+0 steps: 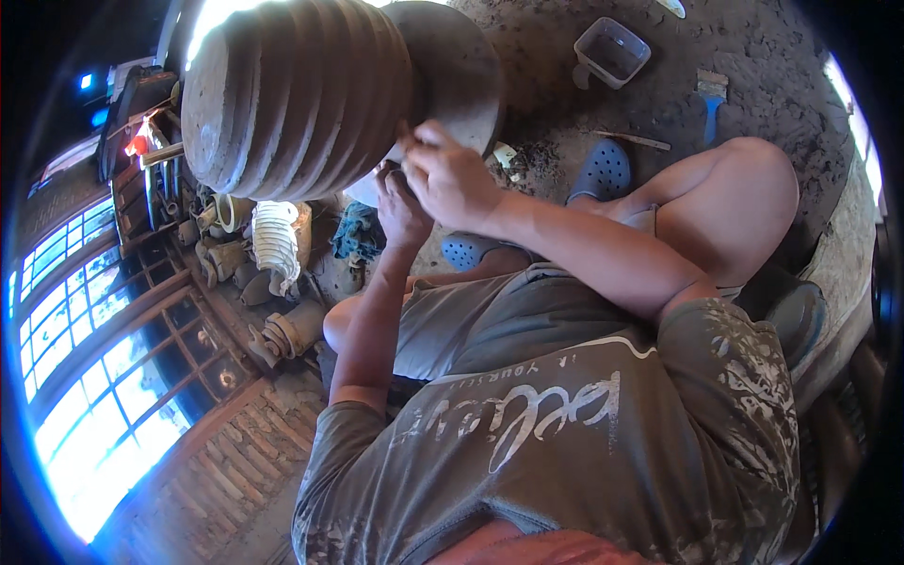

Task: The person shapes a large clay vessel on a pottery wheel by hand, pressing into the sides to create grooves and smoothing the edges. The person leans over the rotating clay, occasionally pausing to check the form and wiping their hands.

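A large ridged clay pot (301,94) fills the upper left, its grooves running round its body. Beside it, a flat round disc (461,80) shows at the pot's right end. Both of my hands meet at the pot's lower right edge. My right hand (452,181) has its fingers curled, with the fingertips at the clay near the disc. Just below and left of it, my left hand (405,212) is also closed, its fingertips close under the pot. Whatever they may pinch is hidden between the fingers.
On the earthen floor lie a clear plastic tub (612,52), a blue-handled brush (712,99) and a thin stick (636,140). A dark teal cloth (358,233) sits below the pot. Farther left are a pale ridged piece (277,235) and several clay pieces. Blue clogs (603,171) are on my feet.
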Motion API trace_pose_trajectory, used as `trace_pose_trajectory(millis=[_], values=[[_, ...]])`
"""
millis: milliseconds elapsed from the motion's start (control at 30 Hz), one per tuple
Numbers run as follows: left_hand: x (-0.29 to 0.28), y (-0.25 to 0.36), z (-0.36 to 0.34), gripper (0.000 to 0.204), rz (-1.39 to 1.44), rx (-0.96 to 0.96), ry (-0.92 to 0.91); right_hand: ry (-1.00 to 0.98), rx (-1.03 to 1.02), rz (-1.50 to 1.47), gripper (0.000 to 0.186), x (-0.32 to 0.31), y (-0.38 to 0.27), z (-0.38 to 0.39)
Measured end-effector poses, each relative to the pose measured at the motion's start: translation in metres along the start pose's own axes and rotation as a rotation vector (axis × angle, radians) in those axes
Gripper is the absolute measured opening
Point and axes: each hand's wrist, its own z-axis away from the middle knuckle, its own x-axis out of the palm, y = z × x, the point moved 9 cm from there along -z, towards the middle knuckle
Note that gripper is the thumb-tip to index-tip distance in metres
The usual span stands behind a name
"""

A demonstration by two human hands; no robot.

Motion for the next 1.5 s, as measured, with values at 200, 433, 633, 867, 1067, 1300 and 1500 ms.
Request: trace_pose_trajectory(millis=[200,433,633,867,1067,1300,1500], values=[[0.019,0.003,-0.002,0.083,-0.150,-0.029,-0.109,-0.107,-0.077,0.046,0.022,0.004,-0.017,0.020],[0.000,0.031,0.001,0.122,-0.047,-0.146,0.046,0.054,0.281,-0.278,0.029,-0.055,0.067,-0.088],[0.006,0.033,0.001,0.109,-0.107,-0.108,0.044,0.086,0.045,-0.048,0.036,-0.042,0.026,-0.058],[0.010,0.011,0.020,0.060,-0.013,0.168,0.140,-0.130,0.061,-0.062,0.023,0.017,-0.003,0.022],[-0.011,0.055,0.016,0.041,0.840,-0.123,-0.288,-0.384,-0.165,0.134,0.026,-0.009,0.021,0.026],[0.011,0.065,0.036,0.051,1.112,-0.246,-0.579,-0.606,-0.386,0.299,0.011,-0.008,0.010,0.042],[0.001,0.068,0.016,0.048,1.061,-0.385,-0.475,-0.427,0.016,0.029,0.014,-0.026,0.021,0.030]])
